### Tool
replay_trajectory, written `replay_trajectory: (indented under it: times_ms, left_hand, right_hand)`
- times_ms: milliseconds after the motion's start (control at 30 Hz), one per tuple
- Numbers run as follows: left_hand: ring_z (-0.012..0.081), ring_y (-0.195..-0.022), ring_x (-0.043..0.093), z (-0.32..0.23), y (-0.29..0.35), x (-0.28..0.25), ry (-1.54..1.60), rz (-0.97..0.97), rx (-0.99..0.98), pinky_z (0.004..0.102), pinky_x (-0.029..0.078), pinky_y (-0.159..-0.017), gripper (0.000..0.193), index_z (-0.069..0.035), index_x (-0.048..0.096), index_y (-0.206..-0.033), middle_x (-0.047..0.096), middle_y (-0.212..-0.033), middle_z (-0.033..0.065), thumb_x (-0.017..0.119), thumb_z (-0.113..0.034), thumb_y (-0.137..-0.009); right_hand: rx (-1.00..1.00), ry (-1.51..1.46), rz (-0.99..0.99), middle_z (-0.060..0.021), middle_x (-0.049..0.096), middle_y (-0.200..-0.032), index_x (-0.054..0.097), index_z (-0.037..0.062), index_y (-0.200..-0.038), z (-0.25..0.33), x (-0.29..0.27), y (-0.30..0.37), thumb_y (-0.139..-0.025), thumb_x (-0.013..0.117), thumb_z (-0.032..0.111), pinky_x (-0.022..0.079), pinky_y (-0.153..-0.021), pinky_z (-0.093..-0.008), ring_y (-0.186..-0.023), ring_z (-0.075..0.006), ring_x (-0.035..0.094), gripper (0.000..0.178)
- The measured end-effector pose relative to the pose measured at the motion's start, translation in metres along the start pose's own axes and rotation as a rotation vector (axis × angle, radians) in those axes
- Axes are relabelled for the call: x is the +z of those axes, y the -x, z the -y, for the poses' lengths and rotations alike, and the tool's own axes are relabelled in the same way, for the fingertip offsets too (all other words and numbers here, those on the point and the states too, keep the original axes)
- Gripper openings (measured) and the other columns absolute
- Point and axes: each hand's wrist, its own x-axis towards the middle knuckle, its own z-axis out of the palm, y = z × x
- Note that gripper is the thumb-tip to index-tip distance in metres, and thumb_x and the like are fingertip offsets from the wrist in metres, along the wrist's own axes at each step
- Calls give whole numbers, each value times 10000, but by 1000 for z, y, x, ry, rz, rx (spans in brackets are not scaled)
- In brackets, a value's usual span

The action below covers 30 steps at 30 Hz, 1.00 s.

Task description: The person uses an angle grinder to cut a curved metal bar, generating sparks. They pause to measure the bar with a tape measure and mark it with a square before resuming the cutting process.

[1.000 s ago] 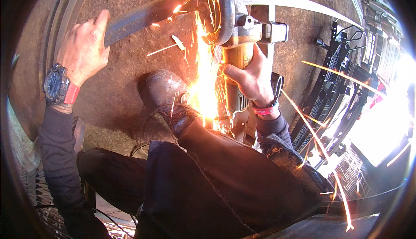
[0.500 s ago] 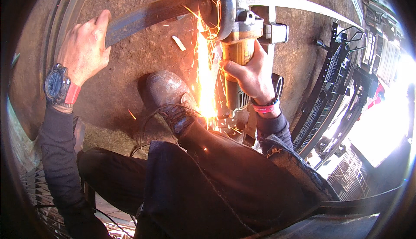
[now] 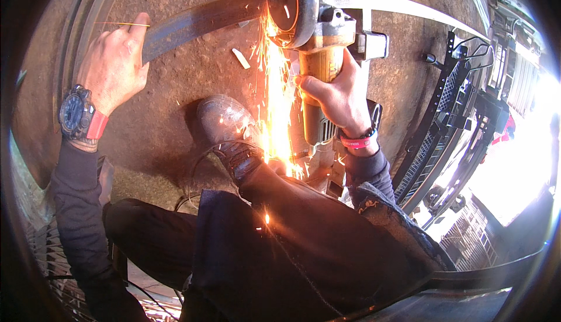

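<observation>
Brown, gritty floor spreads beneath everything, a pale scrap lying near the scuffed boot. Metal strips lie at left; black metal frames crowd the right, before glaring white light. The right hand wraps around a yellow grinder, its disc against a dark metal bar; the left hand clasps the bar's left end. Sparks pour down beside the boot.

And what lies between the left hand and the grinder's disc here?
In the head view, a metal bar spans that stretch, running from the left hand to the disc of the grinder, where sparks fly off.
</observation>
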Motion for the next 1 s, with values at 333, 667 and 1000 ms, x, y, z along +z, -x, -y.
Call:
replay_trajectory:
  times_ms: [333, 667, 1000]
  left_hand:
    - [416, -822, 674, 5, 0, 0, 22, 15, 6, 474, 554, -738, 623, 7, 484, -1252, 672, -917, 222, 774, -58, -705]
    - [415, -839, 675, -6, -5, -7, -1, 45, -5, 480, 556, -743, 523, -17, 481, -1151, 668, -922, 220, 766, -51, -713]
    - [417, -846, 682, -5, -7, -6, 28, 54, -6, 479, 559, -745, 513, 12, 496, -1155, 671, -923, 236, 763, -59, -724]
  right_hand:
    - [-15, -39, 23, -112, 705, -949, 567, -28, -1162, 2, -2, -10, -689, 756, 147, 553, -750, -327, -819, -174, 682, 539]
    - [61, 86, 36, -138, 694, -1014, 552, -24, -1214, 0, -12, 14, -674, 756, 146, 532, -827, -338, -906, -195, 666, 602]
    - [18, 46, 25, -132, 699, -983, 553, -38, -1203, -2, -10, 2, -684, 754, 160, 545, -794, -331, -865, -191, 679, 591]
